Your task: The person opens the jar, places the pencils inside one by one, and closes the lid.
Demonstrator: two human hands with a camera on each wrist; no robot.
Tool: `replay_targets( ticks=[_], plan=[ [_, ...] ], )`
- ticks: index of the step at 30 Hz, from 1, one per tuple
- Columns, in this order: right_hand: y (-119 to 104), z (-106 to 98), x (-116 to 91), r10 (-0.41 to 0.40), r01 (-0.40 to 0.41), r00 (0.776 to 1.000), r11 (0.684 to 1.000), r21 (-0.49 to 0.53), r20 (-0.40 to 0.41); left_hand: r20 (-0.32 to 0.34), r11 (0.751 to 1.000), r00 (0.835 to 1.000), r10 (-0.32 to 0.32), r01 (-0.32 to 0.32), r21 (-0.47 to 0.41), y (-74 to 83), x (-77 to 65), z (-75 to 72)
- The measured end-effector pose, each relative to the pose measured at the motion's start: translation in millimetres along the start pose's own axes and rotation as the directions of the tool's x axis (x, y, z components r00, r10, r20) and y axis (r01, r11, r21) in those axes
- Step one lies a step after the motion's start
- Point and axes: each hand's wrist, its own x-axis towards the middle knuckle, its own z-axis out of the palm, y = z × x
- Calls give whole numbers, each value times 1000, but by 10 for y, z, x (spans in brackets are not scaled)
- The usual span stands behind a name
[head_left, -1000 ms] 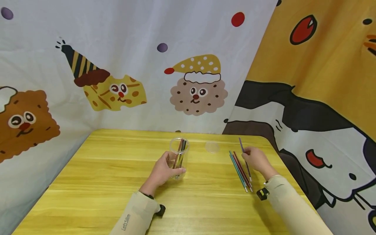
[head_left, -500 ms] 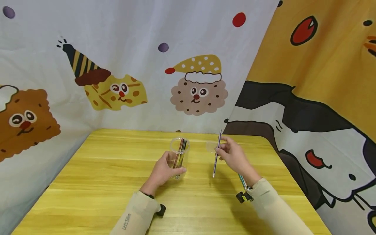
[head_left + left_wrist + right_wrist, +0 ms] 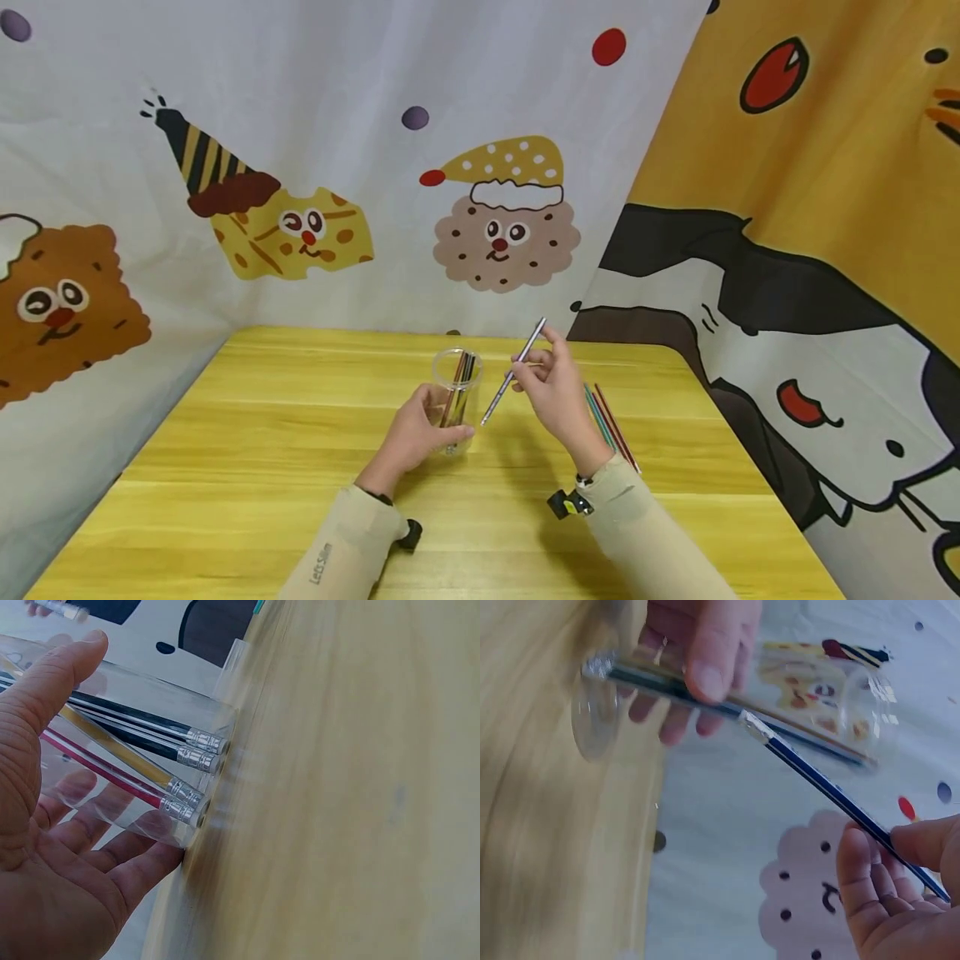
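Observation:
My left hand (image 3: 416, 433) holds a clear plastic cup (image 3: 475, 404) that stands on the table. Inside it several pencils (image 3: 161, 776), black, yellow and red, lean with their metal-ringed ends at the bottom. Just right of the cup, my right hand (image 3: 555, 392) pinches a purple-blue pencil (image 3: 504, 387) between thumb and fingers. That pencil slants in the air, its metal-ringed end (image 3: 756, 727) low and towards the cup. Partly behind the right forearm, a teal pencil (image 3: 598, 417) and dark red pencils (image 3: 611, 412) lie on the table.
The wooden table (image 3: 247, 467) has its far edge against a white cartoon-printed cloth (image 3: 360, 83). A yellow and black printed cloth (image 3: 825, 167) hangs along the right side. A black wrist camera (image 3: 570, 503) sits at the right cuff.
My right hand has lifted the purple-blue pencil from beside the others and carried it left to the cup, tilting it. The left hand and cup have stayed in place.

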Motion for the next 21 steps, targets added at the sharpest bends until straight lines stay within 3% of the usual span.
replay_targets(
  ticks=[7,21],
  plan=[
    [9,233,-27,-118,118,993,988,-104,13,0,1000,1000,-1,1,-2,11,-7,-8],
    [56,344,16,-303,296,953,940,-167,-16,5,1000,1000,-8,8,-24,37,-14,-13]
  ],
)
